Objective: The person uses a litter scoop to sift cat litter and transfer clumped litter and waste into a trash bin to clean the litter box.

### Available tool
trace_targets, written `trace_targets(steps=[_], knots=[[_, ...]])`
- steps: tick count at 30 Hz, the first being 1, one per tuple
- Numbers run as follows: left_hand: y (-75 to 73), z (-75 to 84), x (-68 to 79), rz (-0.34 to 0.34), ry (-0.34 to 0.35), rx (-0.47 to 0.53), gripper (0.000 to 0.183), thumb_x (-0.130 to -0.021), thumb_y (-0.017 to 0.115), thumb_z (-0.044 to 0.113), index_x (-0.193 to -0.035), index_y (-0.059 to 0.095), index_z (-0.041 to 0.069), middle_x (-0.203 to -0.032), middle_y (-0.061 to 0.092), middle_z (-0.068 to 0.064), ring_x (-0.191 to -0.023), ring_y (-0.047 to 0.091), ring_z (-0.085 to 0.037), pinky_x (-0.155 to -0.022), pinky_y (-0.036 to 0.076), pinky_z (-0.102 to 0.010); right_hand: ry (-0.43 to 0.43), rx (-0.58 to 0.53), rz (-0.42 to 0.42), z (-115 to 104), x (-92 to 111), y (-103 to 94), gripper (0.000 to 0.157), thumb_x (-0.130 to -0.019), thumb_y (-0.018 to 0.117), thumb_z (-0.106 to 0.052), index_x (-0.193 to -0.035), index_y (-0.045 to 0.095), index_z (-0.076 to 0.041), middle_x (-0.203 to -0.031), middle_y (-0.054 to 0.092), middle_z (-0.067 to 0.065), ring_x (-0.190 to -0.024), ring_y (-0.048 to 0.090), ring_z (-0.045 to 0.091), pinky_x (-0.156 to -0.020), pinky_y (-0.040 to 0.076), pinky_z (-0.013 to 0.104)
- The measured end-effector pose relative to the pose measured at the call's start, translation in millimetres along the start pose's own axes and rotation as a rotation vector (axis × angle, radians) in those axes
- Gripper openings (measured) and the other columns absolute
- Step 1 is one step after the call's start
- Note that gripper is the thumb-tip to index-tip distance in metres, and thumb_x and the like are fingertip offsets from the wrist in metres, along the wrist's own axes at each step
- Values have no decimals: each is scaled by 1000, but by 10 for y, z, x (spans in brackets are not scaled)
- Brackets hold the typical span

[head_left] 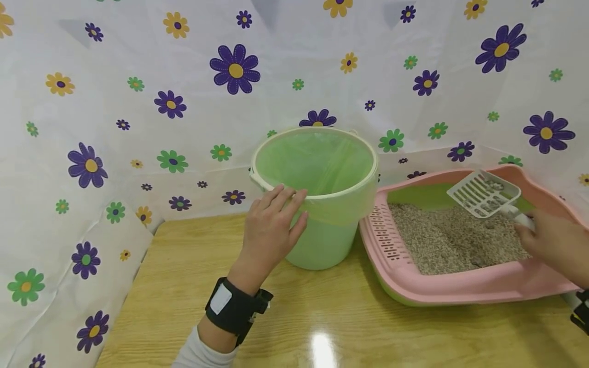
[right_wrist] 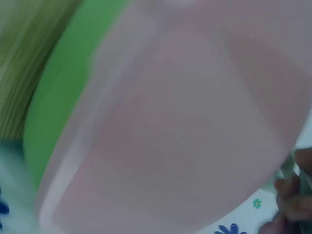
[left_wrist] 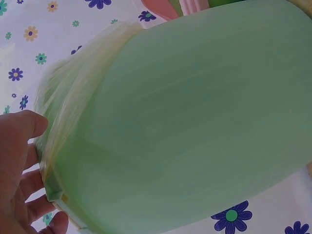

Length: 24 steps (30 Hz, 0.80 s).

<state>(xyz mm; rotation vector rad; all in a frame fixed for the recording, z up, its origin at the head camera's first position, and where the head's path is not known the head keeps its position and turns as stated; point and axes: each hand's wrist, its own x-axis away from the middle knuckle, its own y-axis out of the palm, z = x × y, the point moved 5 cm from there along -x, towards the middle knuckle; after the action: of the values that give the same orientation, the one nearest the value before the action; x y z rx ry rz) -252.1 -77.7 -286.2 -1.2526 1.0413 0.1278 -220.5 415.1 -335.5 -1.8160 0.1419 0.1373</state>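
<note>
A pale green bucket lined with a thin translucent bag stands on the table. My left hand rests on its near left rim, fingertips at the edge and thumb outside; the left wrist view shows the fingers spread along the rim beside the gathered bag. At the right, my right hand grips the handle of a white slotted litter scoop. Grey clumps lie in the scoop. It is held tilted over a pink-rimmed litter box containing grey-brown litter.
The wooden table meets a white wall covering with printed flowers at the back and left. The litter box stands close to the bucket's right side. Its pink outer wall fills much of the right wrist view.
</note>
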Motion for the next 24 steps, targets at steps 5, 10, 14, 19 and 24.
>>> trace_targets(steps=[5, 10, 14, 19, 24], knots=[[14, -1, 6, 2, -2, -3, 38, -98, 70, 29, -133, 71, 13, -124, 73, -9, -125, 64, -33, -84, 58, -47, -54, 102, 162, -108, 33, -69, 19, -94, 61, -3, -86, 48, 9, -63, 44, 10, -53, 43, 22, -46, 33, 33], [9, -2, 11, 6, -4, 2, 38, -98, 71, 30, -132, 71, 13, -124, 73, -9, -125, 64, -34, -84, 58, -47, -36, -5, 124, -141, 16, -102, 26, -98, 59, -7, -76, 50, 2, -58, 42, 4, -49, 37, 17, -47, 30, 30], [8, -3, 10, 5, -7, 5, 38, -98, 70, 30, -132, 71, 13, -124, 73, -9, -126, 64, -34, -84, 58, -48, 33, -134, 24, -171, -46, -144, 35, -102, 59, -15, -80, 61, 12, -62, 45, 4, -54, 36, 15, -52, 29, 29], [-3, -7, 5, 4, -5, -5, 38, -99, 70, 30, -133, 71, 13, -124, 73, -9, -126, 64, -34, -86, 58, -48, 107, -262, -82, -441, -259, -351, 49, -107, 54, -20, -121, 55, 26, -80, 53, 18, -64, 41, 16, -55, 35, 29], [-5, 0, 8, 1, -3, -6, 38, -98, 70, 30, -132, 71, 13, -124, 73, -8, -125, 65, -33, -87, 58, -48, 32, -318, -115, -1093, -651, -704, 53, -107, 56, -26, -131, 55, 21, -77, 49, 6, -59, 39, 13, -50, 36, 28]])
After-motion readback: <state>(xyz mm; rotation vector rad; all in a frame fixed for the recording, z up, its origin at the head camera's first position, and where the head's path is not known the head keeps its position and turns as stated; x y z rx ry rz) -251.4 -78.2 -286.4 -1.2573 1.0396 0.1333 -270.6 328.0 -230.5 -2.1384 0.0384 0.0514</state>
